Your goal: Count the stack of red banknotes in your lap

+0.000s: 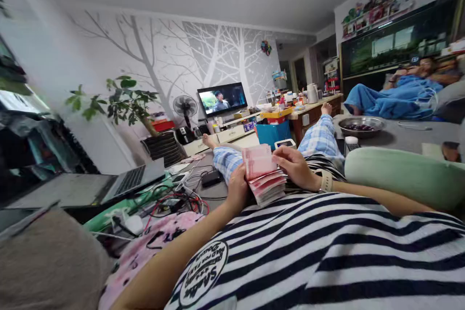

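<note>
A thick stack of pinkish-red banknotes (267, 186) is held above the striped shirt at my belly. My left hand (238, 186) grips the stack along its left side, fingers partly hidden behind it. With thumb and fingertips, my right hand (292, 164) pinches the right edge of the raised upper notes (257, 161), which stand up from the thicker lower part. A pale watch (326, 180) is on my right wrist.
On my left are an open laptop (134, 181), tangled cables (181, 201) and a black box (211, 178). To my right lie a green cushion (403, 172) and a metal bowl (361, 127) of dark fruit. Beyond, a person under a blue blanket (392, 99) reclines.
</note>
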Demonstrator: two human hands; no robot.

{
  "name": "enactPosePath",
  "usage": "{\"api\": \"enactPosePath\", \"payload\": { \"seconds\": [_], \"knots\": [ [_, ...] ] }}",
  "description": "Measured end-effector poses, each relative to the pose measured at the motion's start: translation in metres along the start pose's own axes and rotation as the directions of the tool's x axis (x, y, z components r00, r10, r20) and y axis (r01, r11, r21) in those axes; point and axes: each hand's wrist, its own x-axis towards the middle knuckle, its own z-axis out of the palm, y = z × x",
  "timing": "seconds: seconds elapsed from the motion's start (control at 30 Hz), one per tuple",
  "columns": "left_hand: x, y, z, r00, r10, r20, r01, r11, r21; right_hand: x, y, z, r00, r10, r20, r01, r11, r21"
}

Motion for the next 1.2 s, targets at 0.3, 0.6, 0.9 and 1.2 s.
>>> {"api": "enactPosePath", "payload": {
  "seconds": [0.3,0.6,0.9,1.2],
  "knots": [
    [0.003,0.011,-0.004,0.999,-0.042,-0.011,0.042,0.999,0.028,0.0,-0.001,-0.002,0.999,0.031,0.025,-0.032,0.998,0.057],
    [0.004,0.02,-0.007,0.996,-0.087,-0.025,0.087,0.996,-0.007,0.0,-0.008,-0.002,0.998,0.052,0.03,-0.054,0.995,0.08],
    [0.006,0.029,-0.004,0.967,-0.233,-0.107,0.196,0.941,-0.274,0.0,-0.005,-0.003,0.996,0.041,0.084,-0.05,0.994,0.1],
    [0.008,0.041,0.003,0.892,-0.451,0.046,0.317,0.549,-0.773,0.004,0.0,-0.003,0.996,0.076,0.047,-0.078,0.996,0.031]
  ]
}}
